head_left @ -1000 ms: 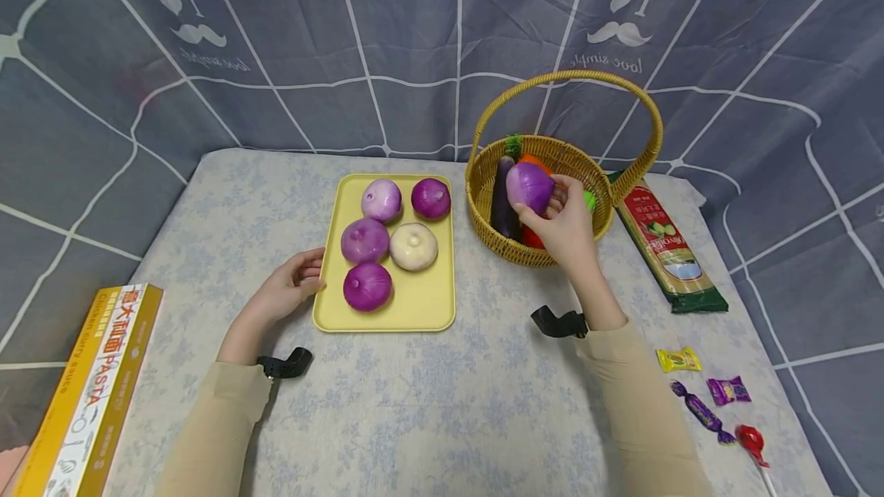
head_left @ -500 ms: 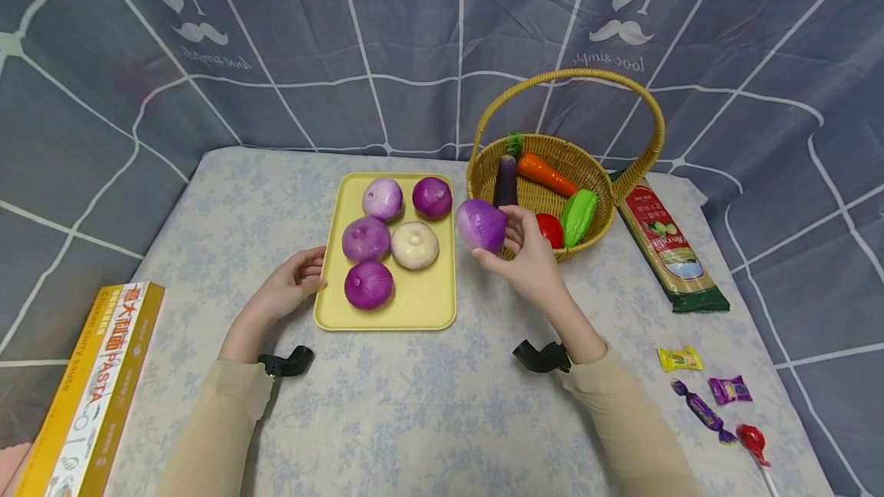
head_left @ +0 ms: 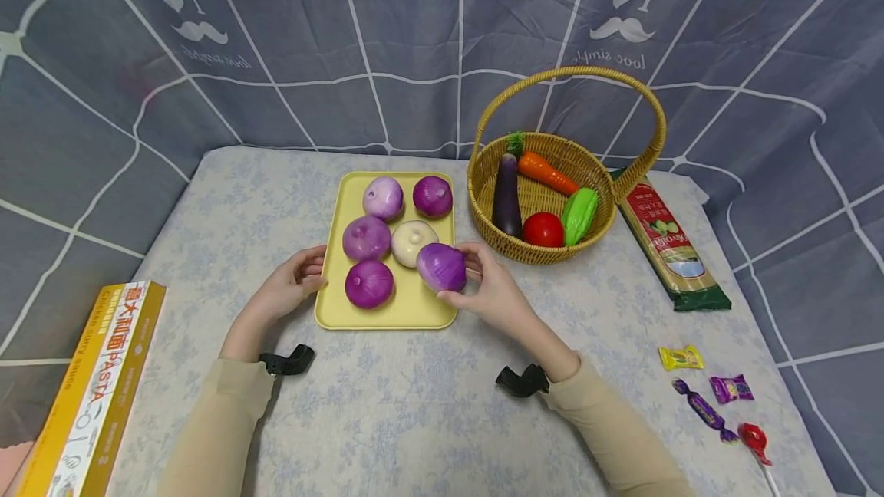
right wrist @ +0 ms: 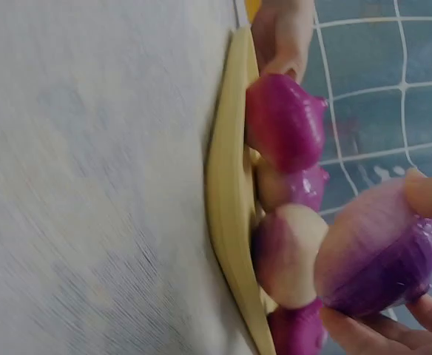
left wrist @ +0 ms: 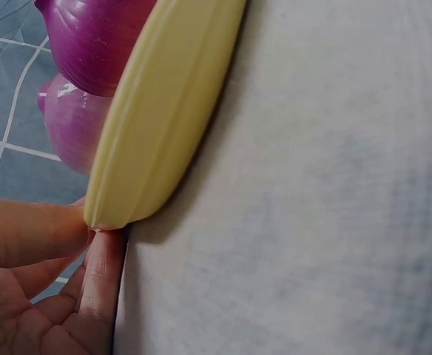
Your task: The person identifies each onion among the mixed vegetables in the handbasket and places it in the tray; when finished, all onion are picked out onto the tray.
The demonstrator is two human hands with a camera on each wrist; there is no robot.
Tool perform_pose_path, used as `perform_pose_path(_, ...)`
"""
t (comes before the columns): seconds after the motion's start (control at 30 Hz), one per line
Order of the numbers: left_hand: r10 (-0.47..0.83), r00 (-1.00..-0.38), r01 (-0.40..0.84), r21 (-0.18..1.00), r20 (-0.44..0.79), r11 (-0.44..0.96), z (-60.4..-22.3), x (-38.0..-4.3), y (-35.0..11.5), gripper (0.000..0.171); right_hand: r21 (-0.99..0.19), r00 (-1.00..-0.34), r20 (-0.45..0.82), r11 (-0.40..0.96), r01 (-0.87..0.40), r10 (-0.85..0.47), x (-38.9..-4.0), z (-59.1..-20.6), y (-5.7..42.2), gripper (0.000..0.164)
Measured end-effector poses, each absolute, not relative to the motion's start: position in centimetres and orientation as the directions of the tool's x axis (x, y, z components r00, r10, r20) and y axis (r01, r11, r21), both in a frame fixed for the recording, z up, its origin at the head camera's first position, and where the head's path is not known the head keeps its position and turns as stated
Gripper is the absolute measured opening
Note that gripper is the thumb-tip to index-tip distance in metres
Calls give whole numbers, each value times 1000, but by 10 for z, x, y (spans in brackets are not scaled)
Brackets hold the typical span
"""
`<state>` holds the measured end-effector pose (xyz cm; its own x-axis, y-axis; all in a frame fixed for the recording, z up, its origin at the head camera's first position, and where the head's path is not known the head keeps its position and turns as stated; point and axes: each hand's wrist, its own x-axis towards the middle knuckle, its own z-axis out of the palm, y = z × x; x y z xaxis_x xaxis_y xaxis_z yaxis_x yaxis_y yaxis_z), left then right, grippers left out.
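My right hand (head_left: pixel 492 294) holds a purple onion (head_left: pixel 442 268) between thumb and fingers, over the right side of the yellow tray (head_left: pixel 417 313). In the right wrist view this onion (right wrist: pixel 379 251) stands apart from the tray. My left hand (head_left: pixel 293 281) holds the tray's left edge, its thumb and fingers at the rim (left wrist: pixel 135 155). On the tray sit several purple onions, among them a dark one (head_left: pixel 433 196) and a pale one (head_left: pixel 383 199), and a white onion (head_left: pixel 411 239) partly hidden by the held onion.
Right of the tray stands a wicker basket (head_left: pixel 486 230) with a tall handle, holding an eggplant (head_left: pixel 507 198), carrot (head_left: pixel 545 172), tomato (head_left: pixel 543 229) and green vegetable (head_left: pixel 580 215). Beside it lies a pasta packet (head_left: pixel 673 244). Candies (head_left: pixel 704 409) lie front right; a pasta box (head_left: pixel 97 390) lies left.
My right hand has carried the purple onion left and toward me, out of the basket and over the tray. The left hand stays at the tray's edge.
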<state>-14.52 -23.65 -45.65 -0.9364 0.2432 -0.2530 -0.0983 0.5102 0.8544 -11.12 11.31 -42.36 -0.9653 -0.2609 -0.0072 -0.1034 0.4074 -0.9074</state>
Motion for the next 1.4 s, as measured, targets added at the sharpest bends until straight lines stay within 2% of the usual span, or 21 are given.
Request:
perform_pose_path(0.27,239,-937,-98,848,-255,521,-456,-145,-236,61,-844,-933,-24,508,-174,-360,-106,-429,104,71)
perform_pose_path(0.47,242,-938,-93,852,-249,516,-457,-146,-236,62,-763,-925,29,590,-265,-379,-103,-433,98,72)
perform_pose_path(0.7,255,-935,-89,862,-245,499,-459,-146,-237,61,-708,-920,46,637,-305,-389,-99,-438,90,73)
perform_pose_path(0.97,247,-939,-87,860,-239,502,-459,-146,-237,61,-704,-914,94,623,-341,-395,-103,-442,84,71)
perform_pose_path(1.4,256,-938,-77,864,-232,498,-459,-144,-237,61,-734,-933,61,618,-283,-355,-107,-444,80,79)
